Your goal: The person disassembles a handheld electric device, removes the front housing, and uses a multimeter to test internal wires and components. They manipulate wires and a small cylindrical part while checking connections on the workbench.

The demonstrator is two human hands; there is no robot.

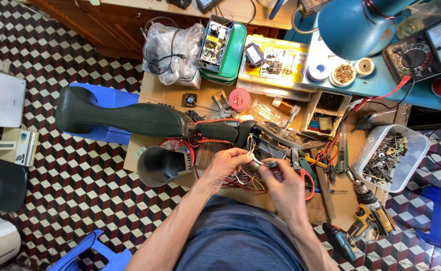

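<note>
Lower centre of frame: left hand (226, 164) and right hand (280, 188), both pinched shut on a bundle of thin wires (250, 176), light, limp, likely fragile at the joints, best held near the ends; behind, upper left, the dark handheld appliance (130, 118) they trail from, seemingly bulky, on the cluttered worktop (155, 93).

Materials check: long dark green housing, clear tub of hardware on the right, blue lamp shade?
Dark green housing: looks like moulded plastic, matte, soft sheen on the curves. Clear tub: translucent plastic, contents show through. Blue lamp shade: likely painted metal, smooth gloss highlight, though glossy plastic is possible.
</note>
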